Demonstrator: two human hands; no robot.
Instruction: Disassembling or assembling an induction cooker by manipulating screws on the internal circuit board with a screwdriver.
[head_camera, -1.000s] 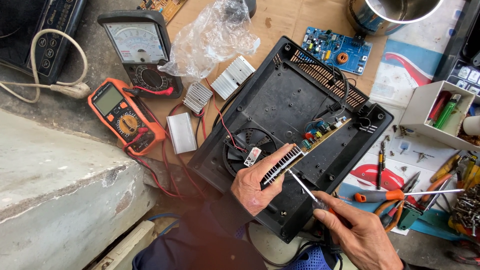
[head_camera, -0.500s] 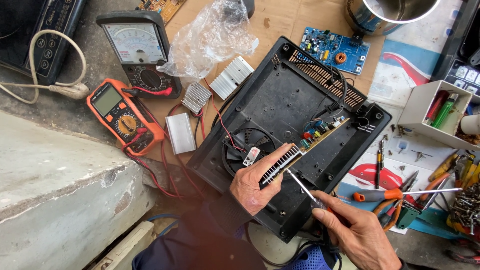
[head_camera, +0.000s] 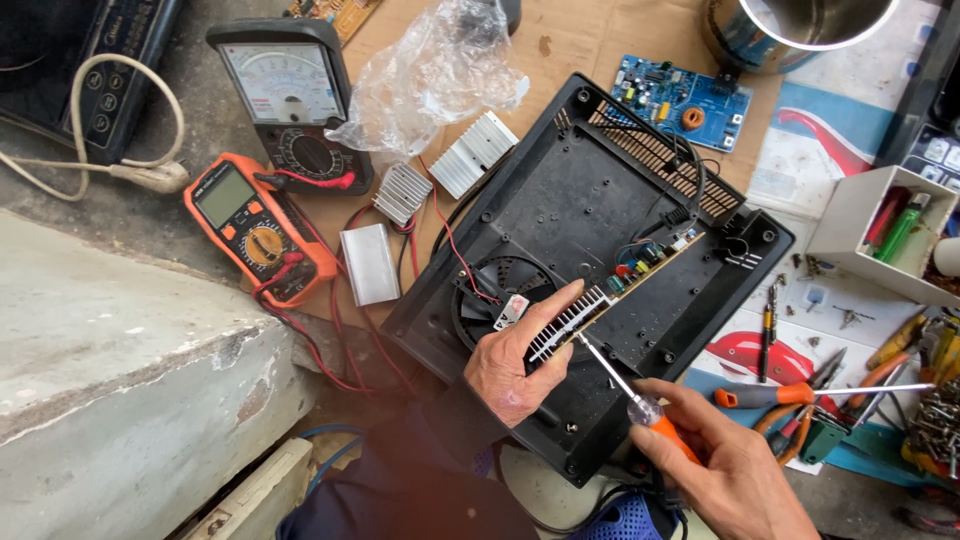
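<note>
On black casing, ribbed heatsink (metal), screwdriver

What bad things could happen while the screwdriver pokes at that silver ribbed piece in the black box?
The orange-handled screwdriver in the right hand has its tip at the silver finned heat sink, right beside the left hand's fingers; a slip might jab them. The tip could also skid onto the upright circuit board with small coloured parts and scratch it. The thin red wire by the round fan opening might get snagged.
</note>
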